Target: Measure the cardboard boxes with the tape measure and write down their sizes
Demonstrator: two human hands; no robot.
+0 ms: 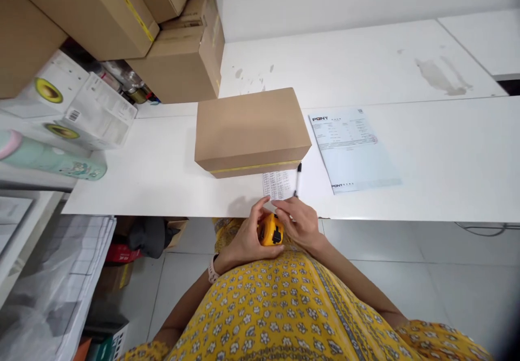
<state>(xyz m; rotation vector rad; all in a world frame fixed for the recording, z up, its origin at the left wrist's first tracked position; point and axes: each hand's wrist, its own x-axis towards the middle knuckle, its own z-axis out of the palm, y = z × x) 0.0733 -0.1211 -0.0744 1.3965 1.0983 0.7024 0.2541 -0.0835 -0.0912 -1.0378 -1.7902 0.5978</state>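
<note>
My left hand (247, 236) is wrapped around a yellow and black tape measure (271, 230), close to my body at the table's front edge. My right hand (300, 220) is at the upper right side of the tape measure, its fingers bent and pressed together; what they pinch, if anything, is hidden. Just beyond both hands, a closed brown cardboard box (247, 128) with a yellow tape strip along its front lies on the white table (162, 177). A small sheet of printed labels (277, 184) sticks out in front of the box. Beside that sheet is a black-capped pen (298, 179).
A printed paper (353, 150) lies right of the box. At the left stand white avocado-print cartons (97, 106), a mint-green bottle (57, 155) and stacked brown boxes (182, 58). A dark grey object (148, 236) is below the table at left.
</note>
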